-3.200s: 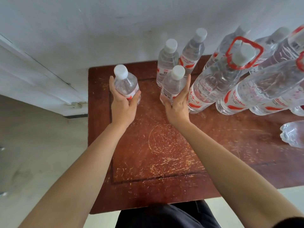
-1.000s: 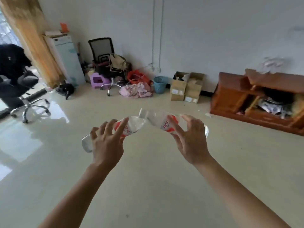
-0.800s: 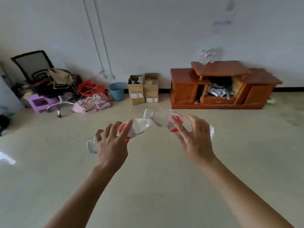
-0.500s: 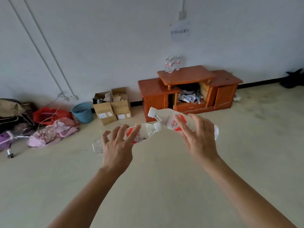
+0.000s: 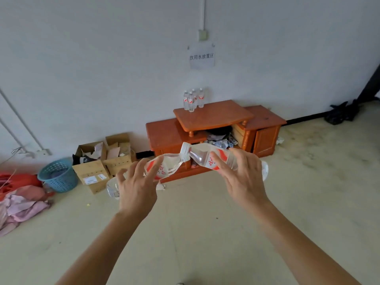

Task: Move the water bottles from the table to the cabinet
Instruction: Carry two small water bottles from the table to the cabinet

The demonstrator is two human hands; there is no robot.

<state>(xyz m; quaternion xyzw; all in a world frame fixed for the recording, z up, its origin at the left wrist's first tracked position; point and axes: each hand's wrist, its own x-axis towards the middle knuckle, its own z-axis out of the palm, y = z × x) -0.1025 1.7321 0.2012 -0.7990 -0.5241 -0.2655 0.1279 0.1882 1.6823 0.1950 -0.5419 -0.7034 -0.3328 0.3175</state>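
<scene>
My left hand [image 5: 136, 186] grips a clear water bottle [image 5: 166, 166] with a red label, held on its side with the cap toward the right. My right hand [image 5: 242, 177] grips a second bottle [image 5: 202, 156] of the same kind, also sideways, white cap pointing left. The two caps nearly meet in front of me. Ahead against the white wall stands the low orange wooden cabinet [image 5: 213, 117]. Several small water bottles [image 5: 192, 99] stand upright at the back left of its raised top.
Two open cardboard boxes [image 5: 102, 161] and a blue plastic basket [image 5: 58, 174] sit left of the cabinet, with pink cloth [image 5: 22, 204] and red items beyond. A paper sign [image 5: 201, 56] hangs above the cabinet. Dark bags [image 5: 341, 113] lie at the far right. Bare beige floor [image 5: 195, 233] stretches between me and the cabinet.
I lifted two bottles off the table and turned across the room. The cabinet has come to the middle of the view and looks closer. Both hands keep their bottles.
</scene>
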